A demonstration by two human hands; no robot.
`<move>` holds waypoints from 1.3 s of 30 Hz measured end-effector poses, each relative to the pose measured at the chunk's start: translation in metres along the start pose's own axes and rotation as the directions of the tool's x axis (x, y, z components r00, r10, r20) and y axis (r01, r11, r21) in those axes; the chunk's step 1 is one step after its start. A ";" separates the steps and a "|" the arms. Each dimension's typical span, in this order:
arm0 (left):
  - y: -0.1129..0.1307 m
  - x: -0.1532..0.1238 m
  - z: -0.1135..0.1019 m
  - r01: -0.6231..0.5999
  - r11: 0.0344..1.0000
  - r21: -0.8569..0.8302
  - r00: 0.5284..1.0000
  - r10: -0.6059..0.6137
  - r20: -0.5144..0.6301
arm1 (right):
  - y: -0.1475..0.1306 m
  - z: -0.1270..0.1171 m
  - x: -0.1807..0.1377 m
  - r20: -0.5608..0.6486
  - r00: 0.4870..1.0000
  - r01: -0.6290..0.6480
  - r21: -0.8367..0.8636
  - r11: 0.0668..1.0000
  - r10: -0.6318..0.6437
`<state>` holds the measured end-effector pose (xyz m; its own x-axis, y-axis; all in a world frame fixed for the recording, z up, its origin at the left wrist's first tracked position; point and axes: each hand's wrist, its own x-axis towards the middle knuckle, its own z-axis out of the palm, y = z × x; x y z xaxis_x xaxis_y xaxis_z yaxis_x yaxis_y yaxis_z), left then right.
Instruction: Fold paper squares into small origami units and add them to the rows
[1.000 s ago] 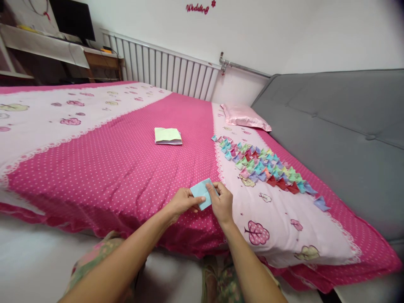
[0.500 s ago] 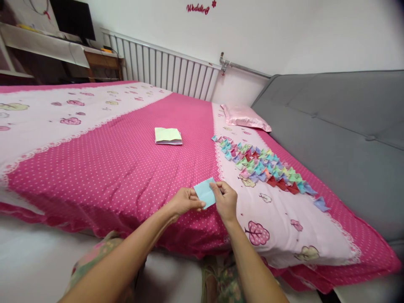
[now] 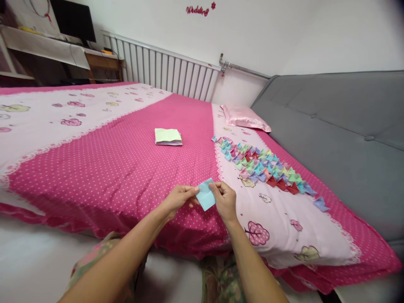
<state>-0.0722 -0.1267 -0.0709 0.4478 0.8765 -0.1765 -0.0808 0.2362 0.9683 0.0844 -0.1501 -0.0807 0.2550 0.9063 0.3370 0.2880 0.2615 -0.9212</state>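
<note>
A light blue square of paper (image 3: 205, 198) with a faint crease is held up above the near edge of the bed. My left hand (image 3: 180, 198) pinches its upper left edge between thumb and forefinger, the other fingers curled below. On the opposite side my right hand (image 3: 224, 199) grips the paper, thumb on top near the upper corner. Farther off on the pink dotted bedspread (image 3: 132, 168) lies a stack of paper (image 3: 168, 136), a pale yellow-green sheet on top. Several small folded paper pieces (image 3: 261, 164) in many colours stand in rows to the right.
A pink satin pillow (image 3: 245, 118) rests near the grey padded headboard (image 3: 341, 113). Behind the bed are a white radiator (image 3: 164, 67) and a pipe (image 3: 246, 69). At the far left, a monitor (image 3: 73, 21) stands on a desk (image 3: 105, 63).
My left thumb has shifted from the paper's lower corner up to its upper left edge, and the lower corner is now uncovered. My right hand keeps its hold.
</note>
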 end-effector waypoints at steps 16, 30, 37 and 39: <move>-0.004 0.005 0.000 -0.069 0.996 -0.053 0.986 0.060 -0.153 | 0.003 0.001 0.002 0.042 0.990 0.138 -0.104 0.985 -0.135; 0.000 0.000 0.002 -0.072 0.947 -0.314 0.991 0.033 -0.130 | -0.001 0.000 -0.001 0.128 0.942 0.333 -0.270 0.903 -0.309; 0.000 0.000 0.002 -0.095 0.898 -0.431 0.985 0.023 -0.171 | -0.002 0.002 -0.004 0.115 0.945 0.324 -0.206 0.923 -0.306; -0.002 0.001 0.001 -0.092 0.885 -0.457 0.989 0.027 -0.147 | -0.003 0.004 -0.006 0.086 0.945 0.326 -0.186 0.927 -0.315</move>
<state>-0.0708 -0.1264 -0.0726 0.3100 0.9347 -0.1739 -0.5198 0.3198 0.7922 0.0785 -0.1547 -0.0806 0.0711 0.8028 0.5920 0.5217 0.4760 -0.7080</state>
